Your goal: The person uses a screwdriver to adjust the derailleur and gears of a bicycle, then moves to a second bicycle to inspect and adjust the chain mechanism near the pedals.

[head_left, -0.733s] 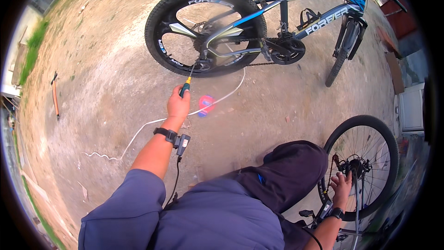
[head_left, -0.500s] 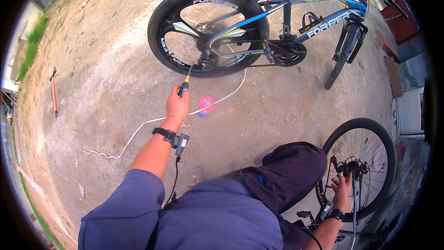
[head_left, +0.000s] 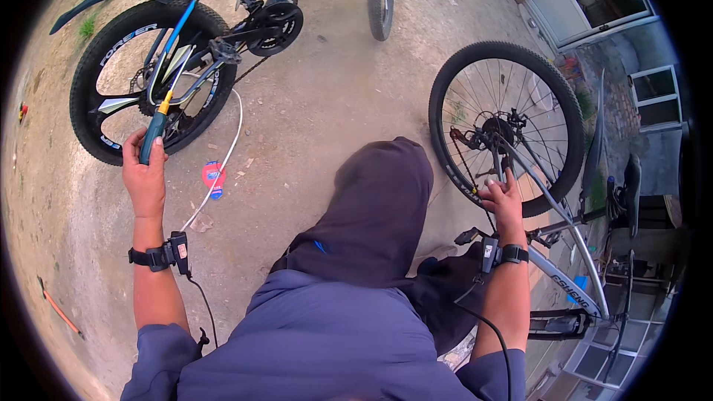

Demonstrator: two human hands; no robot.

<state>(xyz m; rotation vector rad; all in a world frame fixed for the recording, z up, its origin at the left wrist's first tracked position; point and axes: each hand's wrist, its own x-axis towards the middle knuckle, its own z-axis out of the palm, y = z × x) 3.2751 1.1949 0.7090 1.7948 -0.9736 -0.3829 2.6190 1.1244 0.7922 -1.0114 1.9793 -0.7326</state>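
My left hand (head_left: 147, 171) is closed around a screwdriver (head_left: 155, 132) with a green and yellow handle. Its tip end overlaps the rear hub area of a blue and black bicycle (head_left: 180, 30), and I cannot tell whether it touches. That bicycle's rear wheel (head_left: 84, 78) has broad black spokes. On the right, my right hand (head_left: 505, 204) is beside the rear wheel (head_left: 568, 93) of a silver bicycle (head_left: 570, 282), just below its cassette (head_left: 497, 131). The fingers look apart; their contact with the frame or a small dark part is unclear.
A white cable (head_left: 238, 126) runs over the ground past a red and blue flat piece (head_left: 214, 176). An orange-handled tool (head_left: 63, 313) lies at far left. My bent knee (head_left: 386, 178) sits between the bicycles. A building with a white-framed door (head_left: 575, 26) stands at far right.
My view has swung right, so the blue bicycle now appears farther left and the silver one more fully. The screwdriver stays in my left hand; my right hand remains near the silver bicycle's rear wheel.
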